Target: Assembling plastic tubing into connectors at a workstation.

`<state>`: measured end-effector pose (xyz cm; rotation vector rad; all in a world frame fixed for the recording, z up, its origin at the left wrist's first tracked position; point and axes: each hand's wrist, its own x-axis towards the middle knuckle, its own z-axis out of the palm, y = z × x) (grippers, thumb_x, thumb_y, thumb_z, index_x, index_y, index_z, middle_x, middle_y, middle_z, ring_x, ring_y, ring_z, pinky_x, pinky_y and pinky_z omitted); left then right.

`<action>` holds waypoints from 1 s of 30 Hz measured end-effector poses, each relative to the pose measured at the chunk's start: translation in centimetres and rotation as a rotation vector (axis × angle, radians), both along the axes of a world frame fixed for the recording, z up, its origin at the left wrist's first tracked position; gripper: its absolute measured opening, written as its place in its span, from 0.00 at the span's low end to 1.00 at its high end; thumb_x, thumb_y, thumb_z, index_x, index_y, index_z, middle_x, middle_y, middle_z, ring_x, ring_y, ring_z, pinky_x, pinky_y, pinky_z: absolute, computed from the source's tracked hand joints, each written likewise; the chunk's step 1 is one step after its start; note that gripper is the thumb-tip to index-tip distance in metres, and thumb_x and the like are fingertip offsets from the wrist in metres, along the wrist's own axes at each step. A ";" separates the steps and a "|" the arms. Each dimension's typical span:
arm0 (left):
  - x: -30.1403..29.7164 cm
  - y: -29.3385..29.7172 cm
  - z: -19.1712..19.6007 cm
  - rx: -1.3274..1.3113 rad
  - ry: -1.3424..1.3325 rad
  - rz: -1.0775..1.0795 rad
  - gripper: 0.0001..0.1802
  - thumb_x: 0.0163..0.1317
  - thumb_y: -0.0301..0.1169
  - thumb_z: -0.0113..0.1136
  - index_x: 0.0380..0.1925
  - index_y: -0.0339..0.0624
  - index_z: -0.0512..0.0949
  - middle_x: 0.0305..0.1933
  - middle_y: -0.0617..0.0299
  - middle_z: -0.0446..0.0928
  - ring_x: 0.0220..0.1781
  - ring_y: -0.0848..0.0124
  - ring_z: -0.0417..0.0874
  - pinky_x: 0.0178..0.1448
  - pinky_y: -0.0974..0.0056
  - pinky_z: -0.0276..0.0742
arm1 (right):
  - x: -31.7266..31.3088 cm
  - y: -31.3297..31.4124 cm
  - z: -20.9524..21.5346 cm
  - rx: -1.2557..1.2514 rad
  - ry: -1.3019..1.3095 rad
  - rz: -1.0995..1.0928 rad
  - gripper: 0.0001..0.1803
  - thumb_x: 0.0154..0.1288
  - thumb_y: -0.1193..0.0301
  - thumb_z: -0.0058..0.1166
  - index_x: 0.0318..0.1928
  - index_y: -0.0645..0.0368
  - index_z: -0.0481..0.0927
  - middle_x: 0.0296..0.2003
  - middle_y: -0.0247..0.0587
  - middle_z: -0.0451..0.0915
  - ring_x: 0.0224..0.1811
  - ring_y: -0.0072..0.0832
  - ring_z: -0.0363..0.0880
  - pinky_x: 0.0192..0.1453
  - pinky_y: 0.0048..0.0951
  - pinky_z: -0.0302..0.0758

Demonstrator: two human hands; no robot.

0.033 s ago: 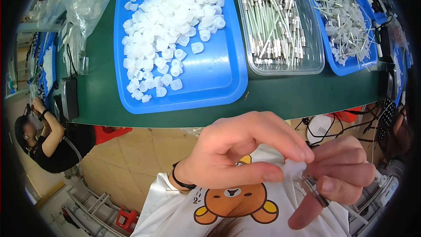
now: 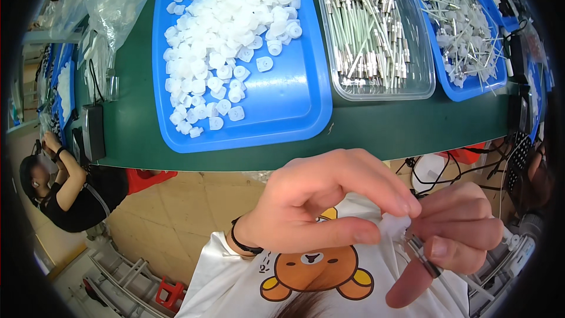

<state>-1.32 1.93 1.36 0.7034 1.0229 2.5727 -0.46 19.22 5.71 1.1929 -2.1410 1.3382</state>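
Between the thumb and index finger of my left hand (image 2: 318, 200) is a small translucent white plastic cap (image 2: 394, 225). My right hand (image 2: 459, 229) grips a thin rod with a metal end (image 2: 425, 256), its fingers curled around it. The cap and the rod's metal tip meet, or nearly so; fingers hide exactly how they join. Both hands are in front of my white shirt, just off the table's near edge. A blue tray (image 2: 282, 126) on the table holds a heap of similar white caps (image 2: 235, 29).
The green table (image 2: 376, 126) also bears a clear plastic box (image 2: 385, 95) of pale green rods with metal ends. Right of it stands another blue tray (image 2: 471, 92) with capped rods. A plastic bag (image 2: 120, 0) lies back left. A co-worker (image 2: 65, 188) sits at far left.
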 end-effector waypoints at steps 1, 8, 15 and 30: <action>-0.1 0.1 0.0 -0.006 0.003 0.007 0.12 0.55 0.25 0.54 0.37 0.29 0.68 0.37 0.39 0.72 0.37 0.62 0.76 0.40 0.66 0.73 | -0.1 0.0 -0.1 -0.014 0.004 -0.002 0.40 0.34 0.45 0.63 0.42 0.61 0.67 0.29 0.34 0.62 0.24 0.23 0.66 0.22 0.16 0.69; 0.5 0.2 0.1 -0.043 -0.069 0.068 0.14 0.58 0.31 0.52 0.36 0.29 0.68 0.34 0.43 0.72 0.33 0.65 0.75 0.36 0.68 0.73 | -0.7 -0.1 -0.8 -0.072 -0.045 0.060 0.38 0.32 0.45 0.65 0.39 0.61 0.69 0.28 0.32 0.63 0.22 0.21 0.66 0.22 0.14 0.67; 0.8 0.4 0.4 -0.062 -0.133 0.093 0.16 0.58 0.34 0.52 0.34 0.27 0.69 0.31 0.46 0.73 0.30 0.66 0.75 0.33 0.67 0.72 | -0.6 0.2 -0.2 -0.024 -0.103 0.064 0.38 0.30 0.47 0.66 0.39 0.60 0.70 0.28 0.32 0.64 0.23 0.21 0.68 0.21 0.13 0.66; 0.5 0.4 -0.5 -0.084 0.018 0.134 0.15 0.55 0.32 0.56 0.34 0.28 0.70 0.33 0.43 0.74 0.24 0.66 0.75 0.24 0.68 0.70 | 0.3 -0.7 -1.8 -0.117 -0.014 -0.028 0.38 0.35 0.45 0.62 0.41 0.60 0.69 0.28 0.33 0.63 0.24 0.22 0.66 0.23 0.16 0.66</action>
